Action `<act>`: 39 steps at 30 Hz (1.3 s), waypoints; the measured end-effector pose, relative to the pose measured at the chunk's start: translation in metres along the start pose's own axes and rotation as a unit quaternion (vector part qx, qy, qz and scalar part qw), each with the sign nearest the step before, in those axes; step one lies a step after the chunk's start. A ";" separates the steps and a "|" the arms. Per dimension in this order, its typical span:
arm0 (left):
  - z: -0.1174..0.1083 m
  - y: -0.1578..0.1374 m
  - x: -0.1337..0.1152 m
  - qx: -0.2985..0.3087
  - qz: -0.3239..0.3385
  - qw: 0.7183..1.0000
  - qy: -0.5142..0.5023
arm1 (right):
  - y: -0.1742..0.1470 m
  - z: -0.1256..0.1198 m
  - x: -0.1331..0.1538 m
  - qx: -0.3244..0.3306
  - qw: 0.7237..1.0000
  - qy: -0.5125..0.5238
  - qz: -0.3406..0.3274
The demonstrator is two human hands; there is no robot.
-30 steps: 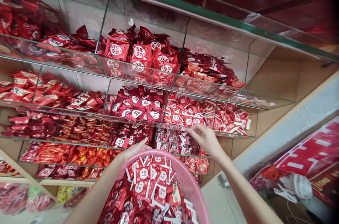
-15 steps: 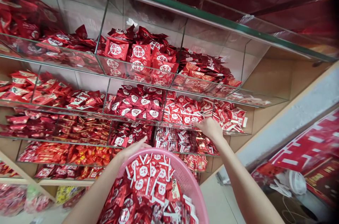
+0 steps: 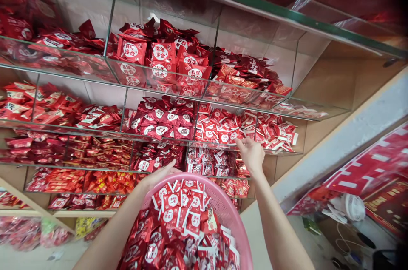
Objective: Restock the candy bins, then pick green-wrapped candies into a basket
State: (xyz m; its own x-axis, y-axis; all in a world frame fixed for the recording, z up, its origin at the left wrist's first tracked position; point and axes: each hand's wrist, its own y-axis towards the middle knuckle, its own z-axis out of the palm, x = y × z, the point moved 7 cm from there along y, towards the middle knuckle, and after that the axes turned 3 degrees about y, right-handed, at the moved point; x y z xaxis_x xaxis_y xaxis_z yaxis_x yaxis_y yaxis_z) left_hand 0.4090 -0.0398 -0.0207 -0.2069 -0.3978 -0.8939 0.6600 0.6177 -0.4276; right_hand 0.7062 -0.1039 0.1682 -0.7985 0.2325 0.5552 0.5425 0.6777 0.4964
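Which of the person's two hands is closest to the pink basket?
The left hand, at the far left of the basket's rim. The right hand is apart from it, out by the shelved red-and-white packets.

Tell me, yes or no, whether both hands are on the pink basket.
No, only the left hand is at the pink basket; the right hand is apart from it, near the shelved packets.

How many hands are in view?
2: the left hand at the far rim of the pink basket, the right hand beside the shelved red-and-white packets.
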 end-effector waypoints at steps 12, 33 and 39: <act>0.001 0.000 0.003 0.013 0.011 1.000 -0.016 | -0.027 -0.001 -0.010 -0.093 0.961 0.259 -0.031; 0.004 0.000 -0.007 0.003 0.018 1.000 0.007 | -0.160 0.103 0.021 0.490 0.760 0.426 0.035; 0.002 -0.003 -0.007 -0.009 0.007 1.000 0.004 | -0.175 0.120 -0.004 0.545 0.705 0.414 0.188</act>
State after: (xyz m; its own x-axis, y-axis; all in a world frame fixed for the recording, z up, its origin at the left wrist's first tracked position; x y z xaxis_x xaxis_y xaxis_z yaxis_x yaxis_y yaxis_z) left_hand 0.4104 -0.0402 -0.0129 -0.2034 -0.3827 -0.9012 0.6499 0.6357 -0.4166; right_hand 0.5834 -0.1403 -0.0011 0.0179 0.3575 0.9338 -0.2064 0.9151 -0.3464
